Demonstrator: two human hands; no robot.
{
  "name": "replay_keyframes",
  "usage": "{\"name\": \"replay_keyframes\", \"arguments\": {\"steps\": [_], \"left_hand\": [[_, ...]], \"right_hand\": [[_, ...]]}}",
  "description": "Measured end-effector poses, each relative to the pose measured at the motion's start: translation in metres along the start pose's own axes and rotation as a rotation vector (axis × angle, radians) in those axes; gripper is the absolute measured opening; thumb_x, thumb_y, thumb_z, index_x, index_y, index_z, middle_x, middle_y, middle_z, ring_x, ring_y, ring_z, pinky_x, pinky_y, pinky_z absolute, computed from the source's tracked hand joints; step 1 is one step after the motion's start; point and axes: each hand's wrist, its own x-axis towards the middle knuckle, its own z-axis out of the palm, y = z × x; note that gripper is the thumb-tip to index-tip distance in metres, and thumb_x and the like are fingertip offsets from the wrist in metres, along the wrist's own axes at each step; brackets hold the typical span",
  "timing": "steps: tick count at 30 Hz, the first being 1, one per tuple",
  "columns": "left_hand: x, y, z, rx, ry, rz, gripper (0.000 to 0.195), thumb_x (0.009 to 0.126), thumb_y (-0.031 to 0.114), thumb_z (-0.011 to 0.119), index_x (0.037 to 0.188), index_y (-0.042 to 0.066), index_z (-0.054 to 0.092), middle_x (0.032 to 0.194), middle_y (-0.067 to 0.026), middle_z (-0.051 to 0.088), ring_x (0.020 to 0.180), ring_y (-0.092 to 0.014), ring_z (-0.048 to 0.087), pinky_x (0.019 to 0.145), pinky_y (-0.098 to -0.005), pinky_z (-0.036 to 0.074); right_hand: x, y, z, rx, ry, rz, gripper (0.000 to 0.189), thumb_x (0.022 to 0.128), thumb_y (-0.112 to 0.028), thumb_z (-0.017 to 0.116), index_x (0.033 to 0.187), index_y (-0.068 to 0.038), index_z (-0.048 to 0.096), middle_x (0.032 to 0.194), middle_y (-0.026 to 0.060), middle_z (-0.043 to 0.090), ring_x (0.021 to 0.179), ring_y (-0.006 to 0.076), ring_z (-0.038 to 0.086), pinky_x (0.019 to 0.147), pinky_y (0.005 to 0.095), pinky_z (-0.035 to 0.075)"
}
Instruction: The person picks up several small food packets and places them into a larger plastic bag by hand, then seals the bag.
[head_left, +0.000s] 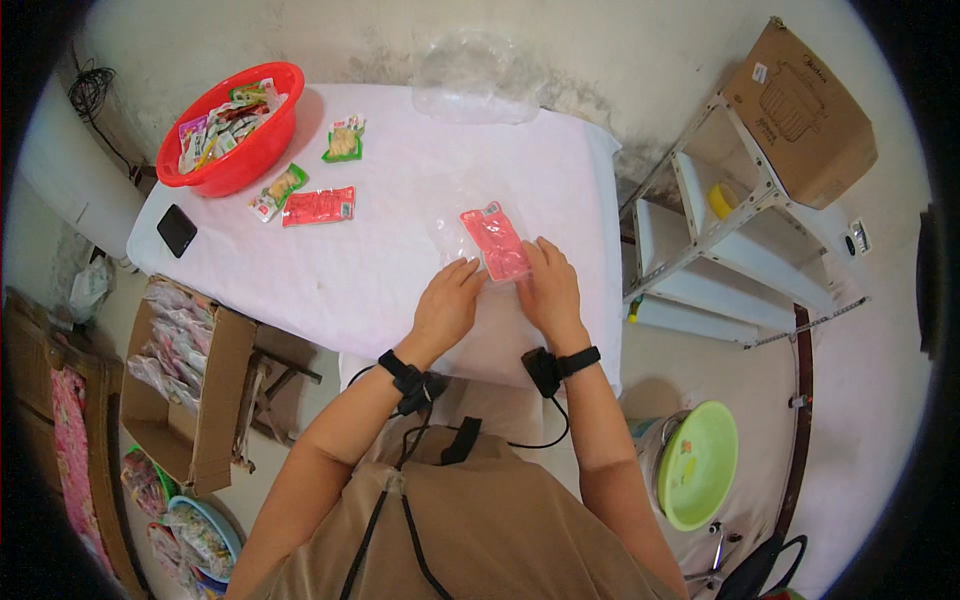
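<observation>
A red flat food packet lies tilted on the white-covered table, with a clear plastic bag around or under it; I cannot tell which. My left hand rests at the near left side of the packet, its fingertips on the bag's edge. At the packet's lower right edge is my right hand, fingers pointing away from me and thumb side against the packet. The undersides of both hands are hidden, so any pinch on the film does not show. Each wrist wears a black strap with a small device.
Left on the tabletop are a red basin of packets, another red packet, two green-edged packets and a phone. Clear plastic stands by the wall. A carton sits left, a metal shelf right.
</observation>
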Motion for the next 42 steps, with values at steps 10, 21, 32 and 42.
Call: {"name": "replay_keyframes", "arguments": {"steps": [10,21,32,42], "left_hand": [[-0.01,-0.029,-0.029,0.037,-0.094,0.066,0.029,0.074,-0.001,0.054,0.101,0.004,0.061,0.113,-0.0127,0.058,0.109,-0.031,0.051,0.092,-0.0373,0.043],[-0.014,-0.027,-0.03,0.064,-0.044,0.07,0.029,0.073,-0.001,0.055,0.101,0.004,0.062,0.112,-0.0129,0.058,0.109,-0.031,0.052,0.091,-0.0378,0.043],[-0.024,0.029,-0.028,-0.151,-0.186,0.2,0.038,0.074,0.006,0.06,0.111,0.0,0.054,0.113,-0.0192,0.053,0.108,-0.033,0.049,0.093,-0.0413,0.041],[0.013,0.019,-0.001,0.23,-0.258,-0.007,0.051,0.08,0.021,0.056,0.122,-0.005,0.042,0.13,-0.0258,0.037,0.123,-0.041,0.034,0.1,-0.0533,0.028]], "right_hand": [[0.011,-0.017,0.016,0.012,0.023,-0.135,0.035,0.067,-0.014,0.067,0.1,-0.01,0.056,0.102,0.0123,0.054,0.101,0.0285,0.051,0.081,0.0406,0.039],[0.028,-0.029,0.038,-0.127,0.156,-0.089,0.022,0.065,-0.017,0.068,0.075,-0.009,0.049,0.077,0.0081,0.048,0.075,0.0264,0.049,0.065,0.0402,0.036],[-0.012,-0.02,0.014,0.118,-0.024,0.328,0.026,0.075,-0.015,0.062,0.098,-0.006,0.054,0.087,0.0126,0.055,0.082,0.0313,0.056,0.068,0.0414,0.045],[-0.02,-0.015,0.029,0.257,0.061,0.307,0.015,0.077,-0.011,0.058,0.092,-0.009,0.055,0.085,0.0103,0.057,0.071,0.0272,0.057,0.063,0.0398,0.044]]}}
